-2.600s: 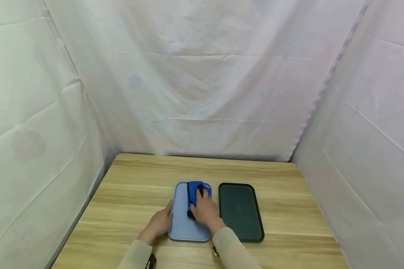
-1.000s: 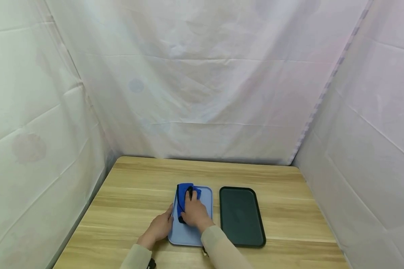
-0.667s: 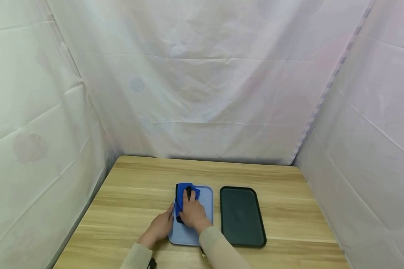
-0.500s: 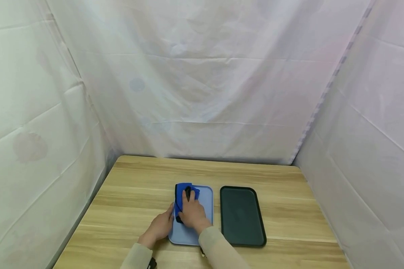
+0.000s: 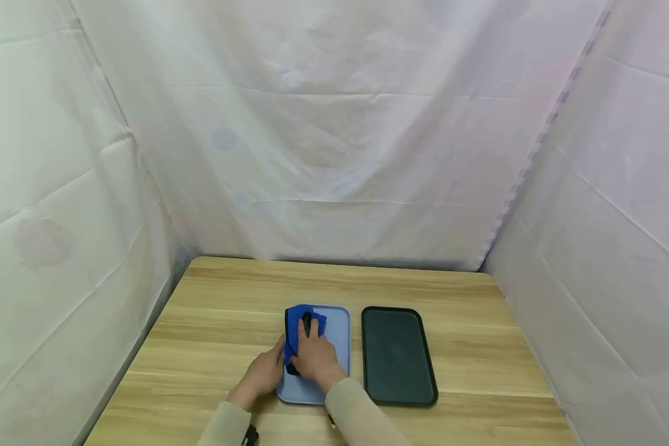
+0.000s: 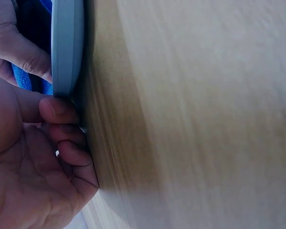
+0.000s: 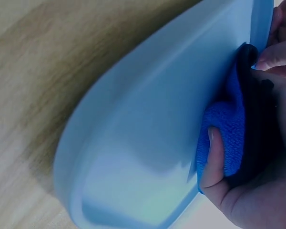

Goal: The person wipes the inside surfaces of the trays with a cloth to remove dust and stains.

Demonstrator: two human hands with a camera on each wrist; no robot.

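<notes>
A light blue tray [image 5: 301, 391] lies on the wooden table, and a blue towel cloth with black edging [image 5: 292, 328] covers its left part. My right hand [image 5: 316, 358] holds the bunched cloth against the tray, its fingers pointing toward the far end. The right wrist view shows the thumb [image 7: 214, 160] bent over the fuzzy blue side. At the tray's left rim my left hand [image 5: 263, 373] grips the edge; in the left wrist view its curled fingers [image 6: 59, 110] meet the rim [image 6: 69, 47]. The cloth's underside is hidden.
A dark green tray [image 5: 398, 359] lies to the right of the blue one, a narrow gap between them. White sheets [image 5: 334, 142] hang behind the table [image 5: 212, 310] and on both sides.
My right hand and the cloth have moved left across the blue tray, from its right half to its left edge. The left hand stays at the left rim.
</notes>
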